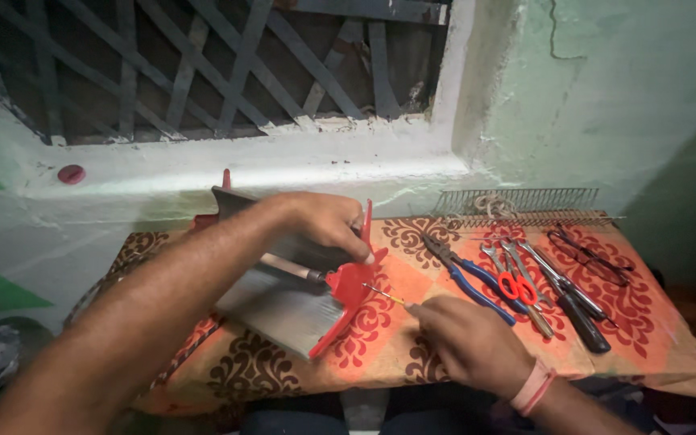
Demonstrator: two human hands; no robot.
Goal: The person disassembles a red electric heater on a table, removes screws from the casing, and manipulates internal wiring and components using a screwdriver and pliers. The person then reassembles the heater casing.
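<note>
Left hand (324,221) clamps the red end cap (350,282) of the ribbed metal housing (283,302) at table centre — right hand (465,338) pinches a thin screwdriver (384,296) at it.

The housing looks stiff and fairly heavy, its sheet-metal edges probably sharp, so the plastic cap seems the safer grip. Pliers (469,278) and scissors (517,283) crowd the right; free cloth lies only near the front edge.
</note>
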